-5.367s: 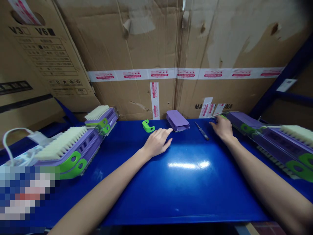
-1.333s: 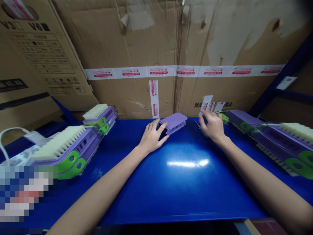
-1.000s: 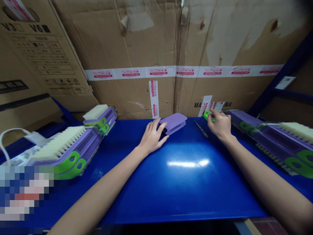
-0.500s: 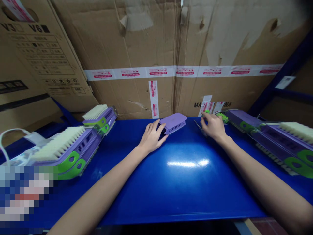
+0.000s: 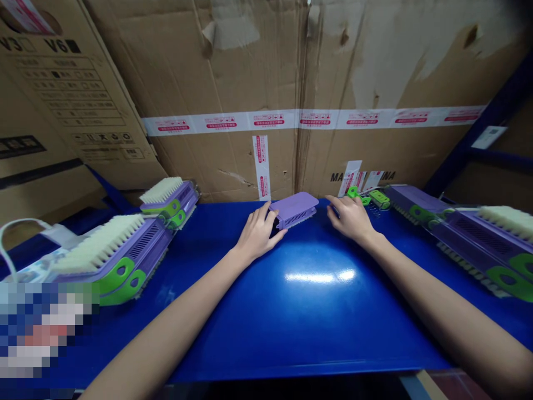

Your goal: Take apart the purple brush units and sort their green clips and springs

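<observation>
My left hand is closed on the left end of a purple brush, thumb low and fingers over the top. The brush has a smooth purple top, slotted sides and pale bristles beneath, and its near-left end shows a dark opening. To its right my right hand hovers low over the table, fingers stretched toward the brush and apart, with nothing visible in them. Behind that hand lie small green plastic parts and, beside them, some thin springs.
Purple-and-green brushes with cream bristles line the left and right of the blue table. A white cable loops at far left. Large taped cardboard boxes wall off the back. A blue post stands at right.
My right hand has moved left, away from the green parts and toward the brush. A thin grey pointed thing near its fingers no longer shows. My left hand and the brush have barely moved.
</observation>
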Available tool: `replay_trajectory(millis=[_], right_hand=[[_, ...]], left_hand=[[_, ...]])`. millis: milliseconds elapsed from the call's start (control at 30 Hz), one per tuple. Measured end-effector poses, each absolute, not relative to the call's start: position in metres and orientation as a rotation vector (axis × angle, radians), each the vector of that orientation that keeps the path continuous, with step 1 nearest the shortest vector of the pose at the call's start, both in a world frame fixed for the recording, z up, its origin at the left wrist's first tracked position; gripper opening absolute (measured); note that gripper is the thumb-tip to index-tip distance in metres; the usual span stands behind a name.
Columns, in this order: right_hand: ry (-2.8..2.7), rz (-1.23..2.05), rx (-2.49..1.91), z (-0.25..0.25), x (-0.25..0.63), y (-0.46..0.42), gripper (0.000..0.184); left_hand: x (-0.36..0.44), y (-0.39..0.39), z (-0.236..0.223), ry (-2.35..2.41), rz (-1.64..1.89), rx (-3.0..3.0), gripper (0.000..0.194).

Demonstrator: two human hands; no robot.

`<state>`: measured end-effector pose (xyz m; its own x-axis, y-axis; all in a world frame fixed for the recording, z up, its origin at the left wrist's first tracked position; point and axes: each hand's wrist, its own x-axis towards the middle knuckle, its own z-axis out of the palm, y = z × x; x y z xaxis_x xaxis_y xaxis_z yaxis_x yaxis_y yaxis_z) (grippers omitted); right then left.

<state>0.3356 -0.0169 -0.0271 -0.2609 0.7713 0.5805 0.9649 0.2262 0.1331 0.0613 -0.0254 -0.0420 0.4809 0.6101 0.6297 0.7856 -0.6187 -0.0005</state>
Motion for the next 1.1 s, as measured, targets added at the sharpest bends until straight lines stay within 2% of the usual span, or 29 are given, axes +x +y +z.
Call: replay_trajectory(millis=[300, 633, 1100], right_hand=[[-2.041, -0.696, -1.705, -0.026, 0.35, -0.013, 0.044], [-1.999, -0.722, -1.81, -0.029, 0.361, -0.011, 0.043], [-2.055, -0.66, -1.915, -0.027, 0.359, -0.012, 0.043]], left_hand=[[0.062, -0.028, -0.04, -1.272, -0.869, -2.373, 0.04], [0.063, -0.027, -0.04, -1.321, -0.902, -2.29, 0.053], [0.059, -0.017, -0.049, -1.488, -1.119, -2.299, 0.054]])
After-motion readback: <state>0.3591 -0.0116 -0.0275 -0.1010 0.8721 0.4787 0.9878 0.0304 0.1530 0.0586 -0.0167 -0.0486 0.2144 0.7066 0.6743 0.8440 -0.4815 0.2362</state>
